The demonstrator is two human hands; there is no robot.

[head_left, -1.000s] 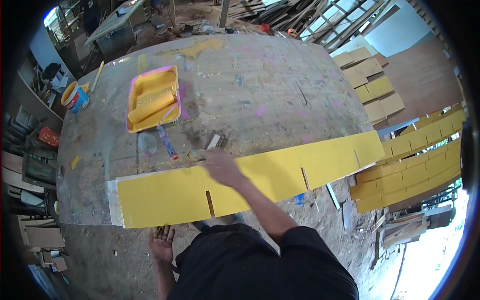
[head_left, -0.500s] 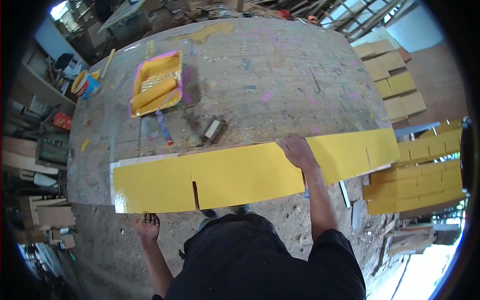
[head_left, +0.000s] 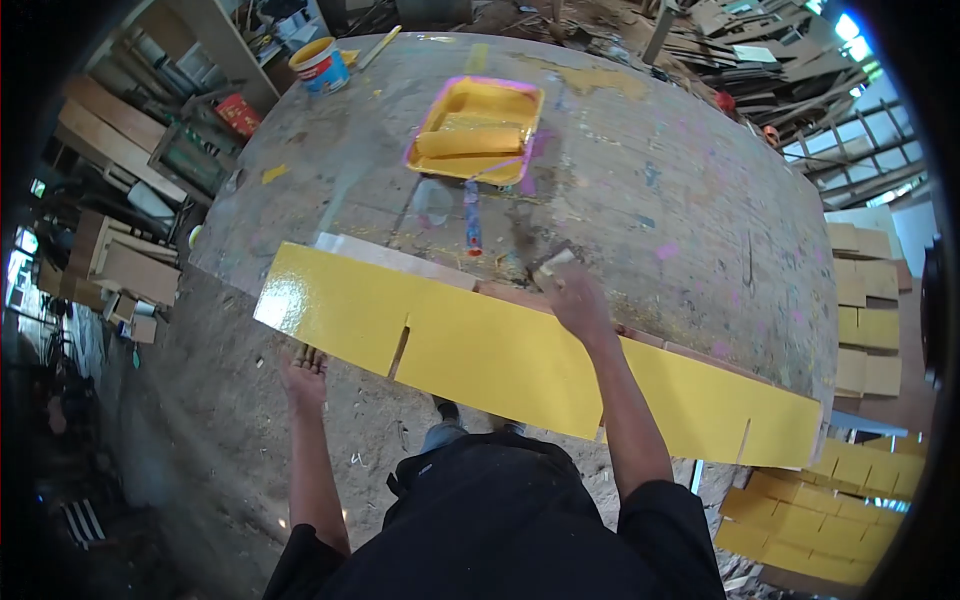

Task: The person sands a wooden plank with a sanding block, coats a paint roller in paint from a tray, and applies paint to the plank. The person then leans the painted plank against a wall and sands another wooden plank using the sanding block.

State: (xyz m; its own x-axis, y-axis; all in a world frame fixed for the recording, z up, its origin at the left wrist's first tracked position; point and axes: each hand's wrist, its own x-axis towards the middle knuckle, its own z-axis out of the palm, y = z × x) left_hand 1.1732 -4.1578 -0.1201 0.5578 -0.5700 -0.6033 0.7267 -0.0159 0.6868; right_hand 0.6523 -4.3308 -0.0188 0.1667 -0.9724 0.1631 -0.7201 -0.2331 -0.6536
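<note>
A long board (head_left: 490, 345) with glossy yellow paint and narrow slots in its near edge lies across the front of the worktable. My left hand (head_left: 303, 372) is palm up at the board's near left edge, fingers curled against it; part of the grip is hidden under the board. Reaching over the board, my right hand (head_left: 580, 302) has its fingers closed around a small pale-topped block (head_left: 553, 264) on the table. The back of the hand hides some of the fingers. Pale wood (head_left: 400, 258) shows along the board's far edge.
A paint tray (head_left: 541, 110) with yellow paint holds a roller (head_left: 470, 142). Behind it to the left stands a paint bucket (head_left: 322, 72) near a stick (head_left: 380, 47). More yellow slotted boards (head_left: 810, 520) are at the lower right, with wood pieces (head_left: 865, 290) above them.
My right hand has left the board's surface and moved to the small block. The whole view has turned, so the board now slants down to the right. My left hand stays at the near edge.
</note>
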